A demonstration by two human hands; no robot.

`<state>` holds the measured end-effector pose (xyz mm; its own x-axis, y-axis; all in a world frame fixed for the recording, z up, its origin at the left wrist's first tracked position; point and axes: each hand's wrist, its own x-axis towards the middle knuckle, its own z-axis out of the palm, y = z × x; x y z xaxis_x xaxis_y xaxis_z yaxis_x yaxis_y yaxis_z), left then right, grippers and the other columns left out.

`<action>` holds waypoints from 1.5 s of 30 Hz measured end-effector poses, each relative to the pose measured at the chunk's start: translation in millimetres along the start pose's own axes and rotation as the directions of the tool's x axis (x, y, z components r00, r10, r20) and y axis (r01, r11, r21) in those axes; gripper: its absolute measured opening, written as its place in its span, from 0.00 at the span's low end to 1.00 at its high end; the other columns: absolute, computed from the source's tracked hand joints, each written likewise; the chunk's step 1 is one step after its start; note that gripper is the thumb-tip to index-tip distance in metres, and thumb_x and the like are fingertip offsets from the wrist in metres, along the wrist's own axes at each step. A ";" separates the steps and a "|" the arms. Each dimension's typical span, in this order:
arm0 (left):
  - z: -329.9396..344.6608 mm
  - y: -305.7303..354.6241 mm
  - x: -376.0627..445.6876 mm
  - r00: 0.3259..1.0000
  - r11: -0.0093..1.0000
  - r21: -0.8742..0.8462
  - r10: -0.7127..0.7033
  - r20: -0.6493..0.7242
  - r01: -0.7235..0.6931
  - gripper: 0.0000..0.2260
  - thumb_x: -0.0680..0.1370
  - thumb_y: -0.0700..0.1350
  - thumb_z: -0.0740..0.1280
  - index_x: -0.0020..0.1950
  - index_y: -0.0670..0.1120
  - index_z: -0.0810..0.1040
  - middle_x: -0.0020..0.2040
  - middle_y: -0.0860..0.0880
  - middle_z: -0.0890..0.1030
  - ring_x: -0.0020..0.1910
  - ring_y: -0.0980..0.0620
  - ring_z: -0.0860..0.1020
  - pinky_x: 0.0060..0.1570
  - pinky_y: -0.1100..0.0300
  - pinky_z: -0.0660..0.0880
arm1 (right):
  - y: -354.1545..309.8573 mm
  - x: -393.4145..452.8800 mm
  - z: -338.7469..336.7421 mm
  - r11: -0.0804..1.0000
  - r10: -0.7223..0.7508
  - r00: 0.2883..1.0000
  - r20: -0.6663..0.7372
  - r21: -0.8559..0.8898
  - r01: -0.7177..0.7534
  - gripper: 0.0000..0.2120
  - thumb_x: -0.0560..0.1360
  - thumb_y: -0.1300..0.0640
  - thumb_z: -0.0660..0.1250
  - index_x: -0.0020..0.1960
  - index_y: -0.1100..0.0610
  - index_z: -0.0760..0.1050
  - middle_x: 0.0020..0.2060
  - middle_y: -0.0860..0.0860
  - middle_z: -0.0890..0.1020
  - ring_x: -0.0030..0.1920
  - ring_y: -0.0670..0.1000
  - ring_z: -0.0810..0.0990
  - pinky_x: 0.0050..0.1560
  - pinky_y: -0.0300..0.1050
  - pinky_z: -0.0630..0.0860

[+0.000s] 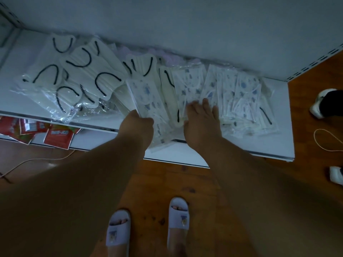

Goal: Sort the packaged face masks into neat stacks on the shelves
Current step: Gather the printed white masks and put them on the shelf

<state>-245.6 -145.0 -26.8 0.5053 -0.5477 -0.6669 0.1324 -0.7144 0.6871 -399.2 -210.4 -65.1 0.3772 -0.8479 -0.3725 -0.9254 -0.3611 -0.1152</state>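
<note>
White open-toed slippers (118, 229) stand below; left hand (137, 125) pinches a blue-printed wrapped mask packet (146, 101), right hand (202, 119) presses flat on loose printed packets (239, 93), which could slide off the white shelf (274, 145).

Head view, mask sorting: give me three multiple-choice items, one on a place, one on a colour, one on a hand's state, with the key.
1. Where do the red packets lie?
A. on the shelf below the masks
B. on top of the masks
C. in the left hand

2. What colour are the ear loops of the plain masks at the left?
A. black
B. red
C. yellow

3. What is the right hand doing?
A. lying flat on the blue-printed packs
B. hanging beside the shelf
C. holding a slipper

Key: A, they show under the upper shelf's edge; A, dark curved loops; A, fingers spread straight over the packs.
</note>
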 end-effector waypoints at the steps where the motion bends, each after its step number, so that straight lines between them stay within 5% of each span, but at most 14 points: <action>1: 0.0 -0.4 -0.2 1.000 1.000 0.003 -0.003 0.000 0.003 0.14 0.80 0.40 0.64 0.66 0.46 0.74 0.56 0.43 0.80 0.48 0.43 0.79 0.40 0.57 0.75 | 0.1 1.0 -0.3 1.000 0.013 1.000 -0.017 0.019 -0.012 0.28 0.83 0.54 0.53 0.81 0.56 0.49 0.80 0.52 0.51 0.80 0.56 0.41 0.78 0.57 0.37; 5: -0.8 -0.4 -2.6 1.000 1.000 0.010 -0.013 0.027 0.012 0.13 0.81 0.41 0.63 0.65 0.47 0.74 0.50 0.45 0.79 0.42 0.48 0.77 0.35 0.60 0.72 | -1.3 -2.8 -5.0 0.973 0.052 0.990 -0.134 0.231 -0.020 0.22 0.84 0.57 0.51 0.77 0.58 0.61 0.77 0.52 0.63 0.80 0.52 0.48 0.79 0.54 0.41; 9: -0.8 0.4 -3.9 0.999 1.000 0.020 -0.013 0.033 0.012 0.12 0.82 0.43 0.63 0.66 0.47 0.74 0.46 0.48 0.77 0.39 0.51 0.76 0.32 0.62 0.69 | -13.1 -19.0 -20.7 0.822 0.092 0.969 -0.229 0.566 0.055 0.17 0.83 0.62 0.53 0.69 0.60 0.73 0.71 0.56 0.72 0.77 0.53 0.60 0.78 0.46 0.51; 12: -1.5 3.6 -7.8 0.997 0.997 -0.048 -0.057 0.052 0.060 0.18 0.80 0.57 0.64 0.65 0.48 0.75 0.49 0.46 0.80 0.44 0.48 0.79 0.45 0.56 0.77 | -22.5 -24.7 -25.6 0.691 0.089 0.972 -0.219 0.716 0.098 0.14 0.83 0.60 0.57 0.63 0.59 0.78 0.61 0.53 0.80 0.61 0.46 0.75 0.62 0.29 0.64; 14: -3.6 7.3 -10.1 0.982 0.959 -0.230 -0.136 0.132 0.164 0.29 0.74 0.67 0.65 0.66 0.49 0.77 0.56 0.45 0.83 0.52 0.43 0.83 0.55 0.47 0.79 | -28.1 -30.4 -24.1 0.652 0.002 0.986 -0.165 0.748 0.123 0.14 0.82 0.59 0.59 0.63 0.58 0.80 0.59 0.51 0.82 0.58 0.46 0.77 0.59 0.32 0.68; 17: 0.0 12.6 -12.2 0.976 0.957 -0.234 -0.137 0.167 0.174 0.24 0.75 0.60 0.71 0.66 0.48 0.77 0.54 0.46 0.83 0.49 0.45 0.83 0.48 0.52 0.80 | -29.2 -42.2 -16.7 0.649 -0.113 0.985 -0.132 0.741 0.173 0.13 0.80 0.60 0.60 0.59 0.58 0.81 0.56 0.53 0.83 0.56 0.50 0.80 0.59 0.43 0.75; 20: 6.4 14.2 -14.1 0.991 0.994 -0.087 -0.053 0.121 0.064 0.13 0.79 0.40 0.66 0.63 0.46 0.77 0.34 0.47 0.73 0.29 0.51 0.70 0.22 0.67 0.67 | -13.0 -37.3 -17.6 0.706 0.064 0.963 -0.262 0.694 0.142 0.10 0.81 0.59 0.60 0.54 0.59 0.79 0.58 0.56 0.79 0.61 0.55 0.76 0.60 0.45 0.73; 22: 11.0 15.6 -15.6 0.988 0.997 -0.050 -0.057 0.145 0.065 0.12 0.80 0.40 0.64 0.64 0.46 0.77 0.31 0.50 0.69 0.26 0.53 0.66 0.19 0.69 0.62 | 8.8 -22.9 -19.6 0.886 0.190 0.956 -0.224 0.458 -0.069 0.13 0.82 0.51 0.58 0.64 0.51 0.76 0.74 0.60 0.64 0.76 0.61 0.59 0.73 0.49 0.59; 25: 18.1 18.6 -20.0 0.987 0.999 0.026 -0.034 0.156 0.030 0.12 0.81 0.40 0.64 0.63 0.44 0.77 0.31 0.50 0.68 0.25 0.54 0.65 0.16 0.71 0.61 | 41.4 -9.0 -18.9 0.942 0.309 0.947 0.083 0.113 -0.317 0.23 0.82 0.42 0.52 0.76 0.39 0.59 0.79 0.61 0.42 0.79 0.62 0.40 0.78 0.58 0.41; 31: 29.5 17.0 -17.2 0.990 0.996 0.087 -0.018 0.137 0.006 0.11 0.80 0.41 0.65 0.63 0.47 0.76 0.37 0.49 0.72 0.34 0.52 0.71 0.30 0.62 0.68 | 42.1 -12.8 -15.6 0.970 0.168 0.980 -0.110 0.193 -0.145 0.24 0.83 0.53 0.52 0.78 0.58 0.60 0.76 0.56 0.64 0.76 0.55 0.61 0.78 0.54 0.51; 35: 33.8 17.5 -17.2 0.990 0.995 0.096 0.005 0.141 -0.019 0.05 0.80 0.42 0.65 0.56 0.48 0.74 0.38 0.48 0.73 0.35 0.52 0.72 0.33 0.60 0.70 | 33.5 -24.8 -11.6 0.914 0.125 0.979 -0.160 0.403 -0.051 0.23 0.82 0.55 0.57 0.76 0.59 0.63 0.76 0.56 0.63 0.76 0.55 0.62 0.76 0.50 0.60; 39: 39.7 15.0 -12.6 0.993 0.994 0.106 0.019 0.120 -0.032 0.06 0.80 0.43 0.65 0.57 0.48 0.74 0.38 0.48 0.73 0.35 0.51 0.72 0.34 0.60 0.69 | 43.4 -20.9 -11.0 0.952 0.261 0.953 -0.154 0.207 -0.227 0.31 0.80 0.47 0.63 0.79 0.49 0.56 0.79 0.57 0.53 0.78 0.60 0.52 0.76 0.56 0.55; 42: 42.6 12.2 -9.3 0.993 0.992 0.122 0.026 0.112 -0.040 0.09 0.80 0.44 0.65 0.60 0.49 0.75 0.40 0.49 0.74 0.37 0.51 0.72 0.37 0.58 0.70 | 55.2 -12.5 -13.2 0.931 0.341 0.933 -0.112 0.179 -0.318 0.31 0.76 0.51 0.67 0.76 0.51 0.59 0.72 0.58 0.66 0.71 0.60 0.65 0.70 0.55 0.65; 45: 44.7 10.3 -7.7 0.994 0.994 0.108 0.018 0.105 -0.030 0.12 0.80 0.43 0.66 0.63 0.48 0.76 0.40 0.49 0.74 0.39 0.50 0.73 0.41 0.56 0.71 | 56.4 -9.8 -18.0 0.921 0.343 0.910 -0.235 0.275 -0.276 0.17 0.77 0.59 0.66 0.64 0.56 0.71 0.58 0.56 0.77 0.59 0.58 0.75 0.58 0.52 0.74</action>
<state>-286.3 -167.6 -27.5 0.4152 -0.6034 -0.6808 0.0241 -0.7408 0.6713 -454.5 -229.4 -51.4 0.0346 -0.9862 -0.1617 -0.9666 0.0081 -0.2563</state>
